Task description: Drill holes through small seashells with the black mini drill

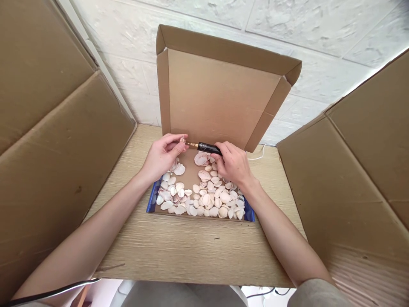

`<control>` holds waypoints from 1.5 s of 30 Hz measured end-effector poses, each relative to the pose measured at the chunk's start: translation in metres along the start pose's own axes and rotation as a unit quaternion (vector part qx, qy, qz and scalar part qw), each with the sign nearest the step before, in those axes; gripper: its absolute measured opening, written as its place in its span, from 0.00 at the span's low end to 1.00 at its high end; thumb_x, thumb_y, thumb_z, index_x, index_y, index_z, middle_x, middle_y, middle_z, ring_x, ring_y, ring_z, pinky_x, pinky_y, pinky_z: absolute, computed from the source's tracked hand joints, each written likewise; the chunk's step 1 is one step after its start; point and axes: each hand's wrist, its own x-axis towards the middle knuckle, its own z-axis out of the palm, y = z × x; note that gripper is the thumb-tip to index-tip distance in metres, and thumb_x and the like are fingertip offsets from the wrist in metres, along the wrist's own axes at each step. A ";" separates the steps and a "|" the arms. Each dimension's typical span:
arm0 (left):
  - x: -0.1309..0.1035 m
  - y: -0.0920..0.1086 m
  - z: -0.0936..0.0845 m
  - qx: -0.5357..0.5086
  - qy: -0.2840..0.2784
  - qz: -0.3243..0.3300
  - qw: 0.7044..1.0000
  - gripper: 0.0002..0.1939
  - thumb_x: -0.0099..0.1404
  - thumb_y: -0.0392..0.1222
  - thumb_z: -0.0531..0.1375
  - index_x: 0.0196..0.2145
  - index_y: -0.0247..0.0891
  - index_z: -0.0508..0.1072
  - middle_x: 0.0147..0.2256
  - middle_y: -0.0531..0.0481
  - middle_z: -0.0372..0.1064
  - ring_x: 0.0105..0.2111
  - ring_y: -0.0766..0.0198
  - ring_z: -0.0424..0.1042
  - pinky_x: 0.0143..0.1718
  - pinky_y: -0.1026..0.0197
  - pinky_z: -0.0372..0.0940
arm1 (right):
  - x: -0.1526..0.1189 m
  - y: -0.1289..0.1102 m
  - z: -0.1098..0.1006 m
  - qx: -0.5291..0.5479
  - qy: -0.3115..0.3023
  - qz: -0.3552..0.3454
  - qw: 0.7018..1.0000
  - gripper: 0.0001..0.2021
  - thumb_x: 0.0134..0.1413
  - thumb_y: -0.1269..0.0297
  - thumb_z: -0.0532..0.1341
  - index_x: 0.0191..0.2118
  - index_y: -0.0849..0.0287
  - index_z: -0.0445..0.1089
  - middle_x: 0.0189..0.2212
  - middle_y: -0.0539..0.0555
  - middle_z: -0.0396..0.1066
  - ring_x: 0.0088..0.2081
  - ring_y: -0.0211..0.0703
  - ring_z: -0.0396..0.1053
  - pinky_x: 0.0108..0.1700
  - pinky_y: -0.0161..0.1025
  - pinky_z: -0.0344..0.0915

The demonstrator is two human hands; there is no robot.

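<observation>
Between the thumb and fingers of my left hand (163, 154) a small pinkish-brown seashell (182, 140) is pinched. My right hand (234, 163) is wrapped round a black pen-like hand drill (208, 148) with a brass-coloured chuck. Its thin bit points left at the seashell; whether the tip touches or enters it I cannot tell. Below both hands, many pale loose shells (206, 199) lie in a shallow cardboard box (189, 174) with blue sides. A larger pink-speckled scallop shell (202, 159) rests just under the drill.
The box's lid (220, 94) stands up behind, near a white brick-patterned wall (198, 17). Cardboard panels rise at the left (64, 140) and right (345, 162). A white cable (260, 155) runs behind the box on the wooden table (191, 251).
</observation>
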 end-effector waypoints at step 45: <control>0.000 -0.002 -0.003 0.044 -0.023 -0.004 0.999 0.23 0.60 0.57 0.66 0.44 0.37 0.81 0.45 0.45 0.79 0.46 0.54 0.76 0.53 0.55 0.69 | -0.003 0.005 0.000 0.106 -0.043 0.029 0.993 0.16 0.69 0.56 0.48 0.39 0.58 0.70 0.32 0.53 0.74 0.33 0.43 0.70 0.34 0.39 0.60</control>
